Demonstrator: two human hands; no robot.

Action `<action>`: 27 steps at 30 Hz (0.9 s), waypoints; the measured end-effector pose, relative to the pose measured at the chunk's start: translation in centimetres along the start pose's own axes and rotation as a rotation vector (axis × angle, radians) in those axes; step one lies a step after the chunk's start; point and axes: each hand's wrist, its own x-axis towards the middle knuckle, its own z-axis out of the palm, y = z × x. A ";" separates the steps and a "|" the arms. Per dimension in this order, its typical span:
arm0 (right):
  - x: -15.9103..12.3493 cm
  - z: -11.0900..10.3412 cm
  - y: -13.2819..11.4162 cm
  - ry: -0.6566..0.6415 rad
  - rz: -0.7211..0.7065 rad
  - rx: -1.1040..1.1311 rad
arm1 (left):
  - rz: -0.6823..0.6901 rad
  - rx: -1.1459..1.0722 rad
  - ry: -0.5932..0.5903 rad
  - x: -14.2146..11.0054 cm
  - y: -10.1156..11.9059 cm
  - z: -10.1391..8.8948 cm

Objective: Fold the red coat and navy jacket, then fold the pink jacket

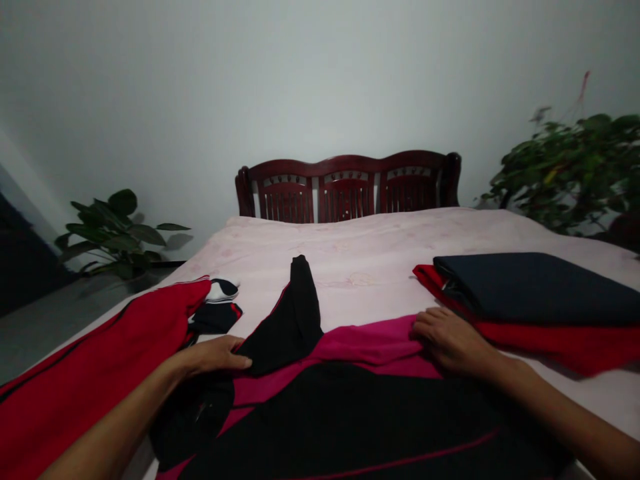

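Observation:
A black and magenta jacket (350,407) lies spread on the pale pink bed sheet (360,260) in front of me. My left hand (215,355) rests flat on its black sleeve, which runs up toward the middle of the bed, fingers stretched out. My right hand (447,337) presses down on the magenta shoulder part, fingers bent at the cloth's edge. I cannot tell whether the right hand pinches the cloth.
A red garment (95,373) lies at the left with a small navy, white and red piece (217,303) beside it. A folded dark garment (535,287) sits on a folded red one (575,343) at the right. A dark red wooden bench (350,190) and potted plants (575,167) stand behind.

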 end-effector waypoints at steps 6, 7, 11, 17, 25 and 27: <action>-0.7 0.2 1.7 -0.134 0.214 0.030 | 0.004 0.010 0.054 0.9 -0.8 0.0; -0.4 -0.1 1.4 -0.182 0.240 0.024 | 0.007 0.013 0.057 1.2 -1.0 -0.2; 3.3 -2.6 -2.6 -0.177 0.303 -0.084 | 0.010 0.036 0.187 2.5 -0.9 -0.4; 13.6 -1.1 -13.7 -0.096 0.267 0.452 | 0.055 -0.039 0.266 4.1 -0.4 2.2; 19.6 4.4 -16.3 -0.063 0.564 0.730 | 0.013 0.235 0.556 3.7 -1.6 2.6; 19.1 4.4 -15.8 -0.009 0.575 0.836 | 0.037 0.324 0.660 3.2 -0.8 3.0</action>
